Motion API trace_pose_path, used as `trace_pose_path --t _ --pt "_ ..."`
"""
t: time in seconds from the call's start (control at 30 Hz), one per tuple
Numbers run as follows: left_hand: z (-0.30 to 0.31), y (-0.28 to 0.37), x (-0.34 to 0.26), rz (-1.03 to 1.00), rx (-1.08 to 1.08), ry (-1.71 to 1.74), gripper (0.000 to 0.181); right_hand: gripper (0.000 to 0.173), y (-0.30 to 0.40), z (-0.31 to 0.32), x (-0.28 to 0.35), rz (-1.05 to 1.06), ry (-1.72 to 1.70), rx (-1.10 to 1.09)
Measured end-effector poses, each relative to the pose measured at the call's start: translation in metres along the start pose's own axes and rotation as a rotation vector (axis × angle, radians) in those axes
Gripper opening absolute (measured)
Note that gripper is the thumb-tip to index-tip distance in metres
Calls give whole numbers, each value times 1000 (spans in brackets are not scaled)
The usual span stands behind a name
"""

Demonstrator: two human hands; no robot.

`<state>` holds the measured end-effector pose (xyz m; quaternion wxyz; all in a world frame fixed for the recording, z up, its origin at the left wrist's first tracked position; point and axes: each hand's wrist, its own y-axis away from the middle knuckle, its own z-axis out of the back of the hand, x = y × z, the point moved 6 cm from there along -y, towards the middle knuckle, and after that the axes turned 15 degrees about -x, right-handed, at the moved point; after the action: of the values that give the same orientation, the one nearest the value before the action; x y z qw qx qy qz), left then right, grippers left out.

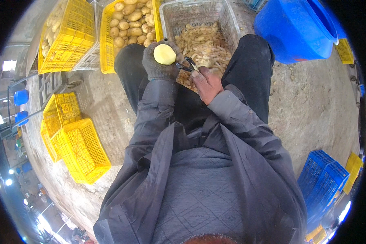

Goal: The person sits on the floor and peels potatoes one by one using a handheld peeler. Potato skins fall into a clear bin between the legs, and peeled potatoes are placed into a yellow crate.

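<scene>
My left hand (161, 62), in a grey knit glove, holds a peeled potato (164, 54) whose pale yellow flesh shows. Close by on the right, my bare right hand (206, 81) grips a peeler (189, 64) with a black frame, its head beside the potato. Both hands are over the near end of a grey plastic crate (236, 23), between the knees. Potato peelings (201, 42) cover the bottom of that crate. Unpeeled potatoes (135, 24) fill a yellow crate (106, 58) at the upper left.
Another yellow crate (76, 33) of potatoes stands farther left. Yellow crates (85, 149) lie on the concrete floor (308, 91) at left. A large blue tub (292, 33) stands beyond my right knee, and stacked blue crates (323, 180) are at the lower right.
</scene>
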<state>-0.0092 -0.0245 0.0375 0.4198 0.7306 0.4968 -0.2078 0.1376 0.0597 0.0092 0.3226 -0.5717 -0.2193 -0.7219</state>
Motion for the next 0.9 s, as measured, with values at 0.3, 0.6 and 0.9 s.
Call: trace_pose_path --t 0.3,0.6,0.9 --pt "11 -13 25 -63 14 -100 27 37 -4 -4 -16 -599 -420 -2" --pt "-14 14 42 15 368 -262 32 42 -27 7 -45 -852 -629 -145" --pt "-33 26 22 -241 547 -658 61 34 -34 14 -38 -1029 -802 -222"
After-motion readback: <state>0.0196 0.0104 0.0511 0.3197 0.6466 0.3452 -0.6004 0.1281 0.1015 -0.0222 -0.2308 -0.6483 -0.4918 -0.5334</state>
